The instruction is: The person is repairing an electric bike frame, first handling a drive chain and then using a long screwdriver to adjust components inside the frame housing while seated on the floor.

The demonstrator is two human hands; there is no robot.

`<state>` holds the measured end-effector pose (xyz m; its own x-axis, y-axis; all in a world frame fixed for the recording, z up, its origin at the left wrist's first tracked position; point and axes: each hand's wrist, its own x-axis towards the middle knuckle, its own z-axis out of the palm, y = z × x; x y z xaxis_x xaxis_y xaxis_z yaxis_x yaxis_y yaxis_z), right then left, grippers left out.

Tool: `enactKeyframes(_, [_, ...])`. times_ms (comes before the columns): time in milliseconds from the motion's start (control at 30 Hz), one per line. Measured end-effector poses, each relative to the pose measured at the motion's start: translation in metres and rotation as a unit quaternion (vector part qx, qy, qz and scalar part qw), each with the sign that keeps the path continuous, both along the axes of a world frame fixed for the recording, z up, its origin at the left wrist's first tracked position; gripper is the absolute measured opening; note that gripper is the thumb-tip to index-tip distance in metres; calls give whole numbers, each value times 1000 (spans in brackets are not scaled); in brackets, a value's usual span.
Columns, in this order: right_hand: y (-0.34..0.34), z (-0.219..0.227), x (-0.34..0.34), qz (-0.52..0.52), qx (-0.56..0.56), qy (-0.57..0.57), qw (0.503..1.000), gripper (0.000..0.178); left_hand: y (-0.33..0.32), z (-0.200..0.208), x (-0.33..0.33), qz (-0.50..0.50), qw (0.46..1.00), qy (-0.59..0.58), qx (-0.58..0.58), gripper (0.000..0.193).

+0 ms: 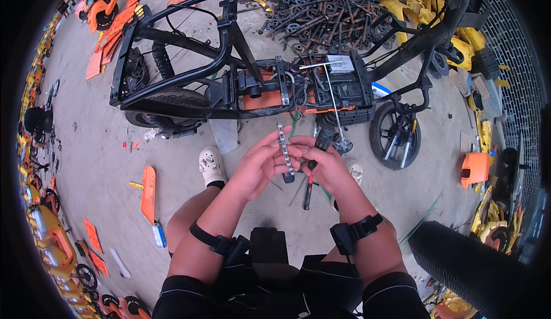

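Note:
A slim silver strip of repeated links or segments [284, 150] stands nearly upright in front of me; its exact kind is hard to make out. My left hand [258, 167] grips it from the left, fingers curled behind. From the right, my right hand [324, 161] brings bent fingertips against the strip's middle. Below the right fingers shows a red-and-black tool handle [309, 190]; whether it lies on the floor or touches the hand, I cannot tell. Behind the hands is the black scooter-like frame [189, 89]. Across it leans a long silver T-handle wrench [333, 98].
A loose wheel [395, 135] sits right of the frame. Dark metal parts [327, 15] are heaped beyond it. An orange panel [148, 193] and a blue-and-white can [159, 234] lie on the left floor. A black ribbed object [459, 259] fills the lower right.

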<state>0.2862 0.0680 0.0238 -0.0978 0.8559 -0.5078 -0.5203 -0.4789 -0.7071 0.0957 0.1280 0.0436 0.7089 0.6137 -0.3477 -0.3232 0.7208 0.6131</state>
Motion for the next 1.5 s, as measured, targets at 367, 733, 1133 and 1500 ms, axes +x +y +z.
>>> enactKeyframes(367, [-1,-3,5,-51,44,174,982,46,-11,6,2,-71,997,-23,-1,48])
enactKeyframes(733, [-2,13,7,-138,96,105,980,37,-16,-2,0,-100,987,-95,-79,39])
enactKeyframes(1133, [-5,29,2,-171,71,-58,981,38,-18,-8,0,-135,974,-141,-114,39])
enactKeyframes(1500, [6,12,18,-205,26,-239,949,31,-17,-9,17,-24,999,-21,-34,36])
